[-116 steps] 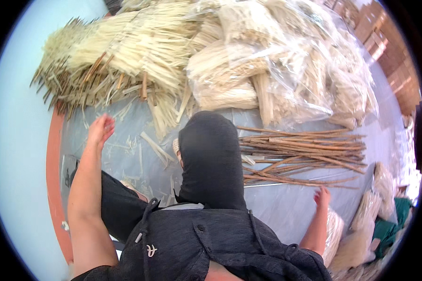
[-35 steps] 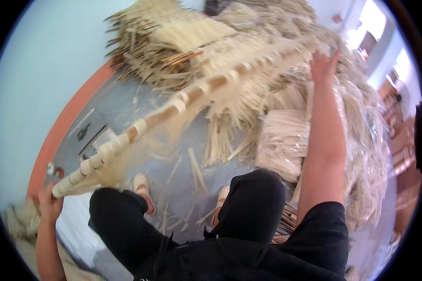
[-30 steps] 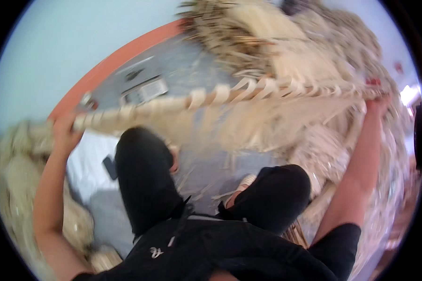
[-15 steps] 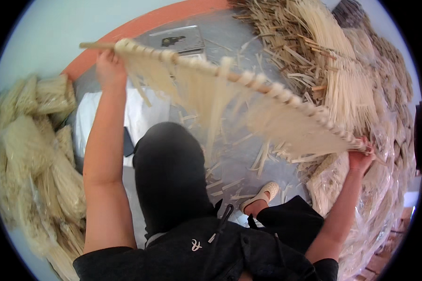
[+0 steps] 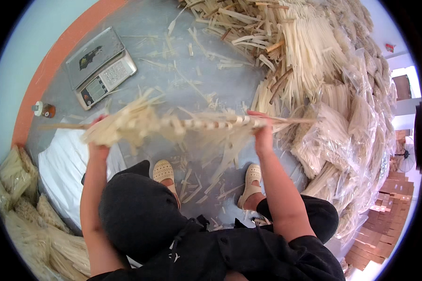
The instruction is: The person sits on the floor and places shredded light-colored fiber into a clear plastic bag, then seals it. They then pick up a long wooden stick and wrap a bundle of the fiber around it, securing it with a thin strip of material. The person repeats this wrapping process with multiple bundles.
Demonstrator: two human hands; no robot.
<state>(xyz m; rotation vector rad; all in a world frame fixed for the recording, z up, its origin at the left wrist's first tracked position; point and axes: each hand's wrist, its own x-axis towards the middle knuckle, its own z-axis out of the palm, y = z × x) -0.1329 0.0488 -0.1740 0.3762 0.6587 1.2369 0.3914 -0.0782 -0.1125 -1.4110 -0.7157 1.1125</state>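
Observation:
A thin wooden stick [image 5: 295, 121] lies level across the air in front of me, hung with pale, flat, dried strips [image 5: 131, 122] that look like noodles. The strips are bunched toward the stick's left half and blurred by motion. My left hand [image 5: 99, 144] is closed around the bunch and stick near the left end, its fingers partly hidden by strips. Toward the right end, my right hand [image 5: 262, 133] grips the stick where the row of strips stops. Both stick ends poke out beyond my hands.
A scale [image 5: 109, 77] with a metal pan stands on the grey floor at the far left, near a small jar [image 5: 44, 109]. A white sheet [image 5: 58, 161] lies at left. Bagged strips [image 5: 328, 136] and a loose heap [image 5: 309, 47] fill the right. Broken strips litter the floor.
The stick has swung from a slant to nearly level and come lower. My hands are closer together, and the hanging strips have bunched up along it. My view has shifted.

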